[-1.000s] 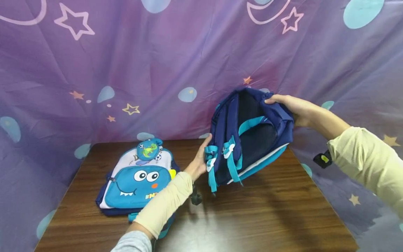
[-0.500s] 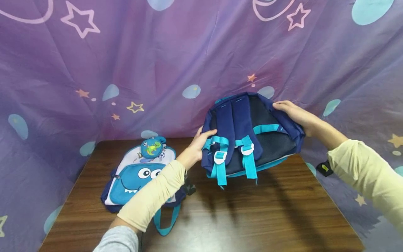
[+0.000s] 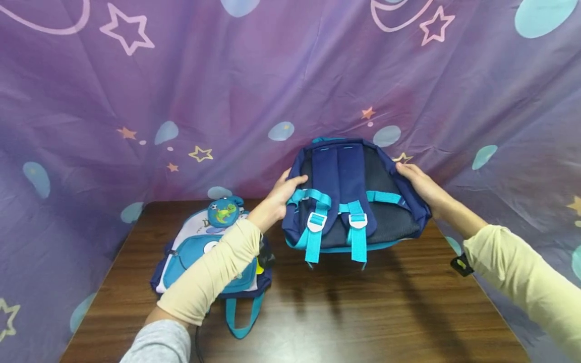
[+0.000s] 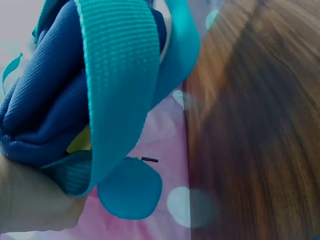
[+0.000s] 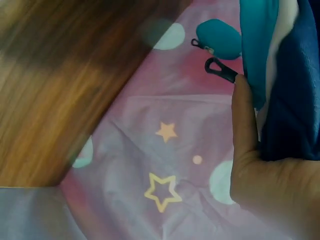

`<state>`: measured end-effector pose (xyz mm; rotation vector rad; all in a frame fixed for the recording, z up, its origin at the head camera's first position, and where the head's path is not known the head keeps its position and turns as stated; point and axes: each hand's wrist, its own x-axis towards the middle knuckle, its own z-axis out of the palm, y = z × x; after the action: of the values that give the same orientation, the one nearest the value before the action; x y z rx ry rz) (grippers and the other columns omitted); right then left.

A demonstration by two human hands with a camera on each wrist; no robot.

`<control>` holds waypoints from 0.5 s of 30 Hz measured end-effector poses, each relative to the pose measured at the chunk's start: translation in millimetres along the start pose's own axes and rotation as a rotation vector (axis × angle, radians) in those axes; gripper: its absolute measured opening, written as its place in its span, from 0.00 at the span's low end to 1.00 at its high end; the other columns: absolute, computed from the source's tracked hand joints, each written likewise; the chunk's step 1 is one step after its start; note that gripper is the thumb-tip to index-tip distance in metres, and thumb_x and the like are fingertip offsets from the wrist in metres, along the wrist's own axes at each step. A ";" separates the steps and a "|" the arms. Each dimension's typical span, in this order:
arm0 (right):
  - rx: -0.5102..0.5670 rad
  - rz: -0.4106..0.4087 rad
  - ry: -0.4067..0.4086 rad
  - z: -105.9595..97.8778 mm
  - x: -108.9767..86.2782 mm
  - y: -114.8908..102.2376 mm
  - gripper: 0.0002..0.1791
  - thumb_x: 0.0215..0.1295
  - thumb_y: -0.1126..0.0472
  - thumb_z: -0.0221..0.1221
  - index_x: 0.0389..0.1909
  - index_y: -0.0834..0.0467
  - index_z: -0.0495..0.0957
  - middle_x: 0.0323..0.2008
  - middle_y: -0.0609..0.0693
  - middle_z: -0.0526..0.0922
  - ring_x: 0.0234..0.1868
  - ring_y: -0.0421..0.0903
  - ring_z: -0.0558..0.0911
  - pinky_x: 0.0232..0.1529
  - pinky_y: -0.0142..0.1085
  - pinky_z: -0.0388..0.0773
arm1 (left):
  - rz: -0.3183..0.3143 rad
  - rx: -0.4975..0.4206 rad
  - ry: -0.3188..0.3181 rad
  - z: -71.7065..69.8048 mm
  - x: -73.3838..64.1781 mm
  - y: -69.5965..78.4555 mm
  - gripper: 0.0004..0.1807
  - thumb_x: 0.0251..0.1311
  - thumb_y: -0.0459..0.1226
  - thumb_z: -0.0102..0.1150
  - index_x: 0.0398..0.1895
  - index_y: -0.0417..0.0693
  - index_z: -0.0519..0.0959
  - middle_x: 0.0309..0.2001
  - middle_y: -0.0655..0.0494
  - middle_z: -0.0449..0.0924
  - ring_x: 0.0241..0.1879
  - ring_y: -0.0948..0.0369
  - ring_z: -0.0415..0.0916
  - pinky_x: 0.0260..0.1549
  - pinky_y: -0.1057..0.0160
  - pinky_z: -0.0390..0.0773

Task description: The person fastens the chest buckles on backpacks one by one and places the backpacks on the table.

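Both hands hold a navy child's backpack (image 3: pixel 381 176) above the table, its black padded back and shoulder straps facing the head camera. My left hand (image 3: pixel 279 197) grips its left side, thumb over the back panel. On the opposite side, my right hand (image 3: pixel 422 187) grips the navy edge. Teal webbing (image 4: pixel 120 75) crosses close in the left wrist view, and a round teal pouch (image 4: pixel 131 192) hangs beyond it. In the right wrist view, one finger lies along the bag's side near a black zipper pull (image 5: pixel 220 69). The bag's front is mostly hidden.
A second backpack (image 3: pixel 190 249) with a cartoon face lies on the wooden table (image 3: pixel 363 312) at left, partly behind my left forearm. A round dinosaur pouch (image 3: pixel 223 213) is at its top. A purple patterned cloth (image 3: pixel 254 75) hangs behind the table.
The held backpack has turned from an angled side view to show its back squarely, and has levelled somewhat. My right hand has come slightly lower; both hands keep their hold.
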<state>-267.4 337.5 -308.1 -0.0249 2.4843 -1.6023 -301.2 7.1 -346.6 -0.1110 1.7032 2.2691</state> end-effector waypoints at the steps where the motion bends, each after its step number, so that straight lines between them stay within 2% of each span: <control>1: -0.008 0.010 -0.009 0.7 0.6 1.7 0.36 0.73 0.31 0.39 0.72 0.48 0.49 0.58 0.41 0.63 0.53 0.33 0.68 0.50 0.22 0.69 | 0.005 -0.001 -0.002 0.3 -0.7 1.1 0.33 0.66 0.39 0.59 0.74 0.64 0.63 0.62 0.49 0.77 0.41 0.59 0.78 0.49 0.58 0.79; 3: -0.030 0.028 -0.026 2.3 1.9 4.7 0.42 0.72 0.30 0.38 0.75 0.52 0.43 0.60 0.43 0.61 0.54 0.35 0.67 0.50 0.23 0.69 | 0.014 0.011 0.001 1.4 -2.2 2.8 0.33 0.66 0.39 0.59 0.74 0.64 0.64 0.63 0.49 0.77 0.42 0.59 0.78 0.51 0.58 0.79; 6: -0.024 0.055 -0.054 4.8 4.0 10.5 0.45 0.72 0.28 0.34 0.76 0.55 0.37 0.64 0.50 0.57 0.56 0.40 0.65 0.51 0.25 0.68 | 0.025 0.026 0.003 4.1 -4.7 5.0 0.33 0.66 0.38 0.59 0.74 0.63 0.64 0.65 0.50 0.75 0.45 0.58 0.77 0.54 0.58 0.77; 12: -0.053 0.040 -0.032 10.9 4.2 22.3 0.48 0.72 0.28 0.29 0.79 0.57 0.35 0.72 0.58 0.49 0.64 0.45 0.59 0.61 0.32 0.61 | 0.042 0.039 0.009 7.1 -7.9 8.9 0.34 0.65 0.37 0.59 0.74 0.61 0.64 0.65 0.49 0.75 0.47 0.58 0.77 0.57 0.59 0.76; 15: -0.056 0.032 -0.027 11.9 4.4 27.5 0.47 0.73 0.29 0.29 0.79 0.58 0.36 0.71 0.58 0.51 0.63 0.44 0.61 0.60 0.31 0.61 | 0.042 0.041 0.010 8.5 -9.0 10.6 0.34 0.65 0.36 0.59 0.74 0.61 0.64 0.64 0.49 0.76 0.45 0.58 0.78 0.55 0.60 0.77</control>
<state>-267.4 337.7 -338.3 -0.0145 2.4954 -1.5099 -294.6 10.8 -332.2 -0.0778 1.7718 2.2658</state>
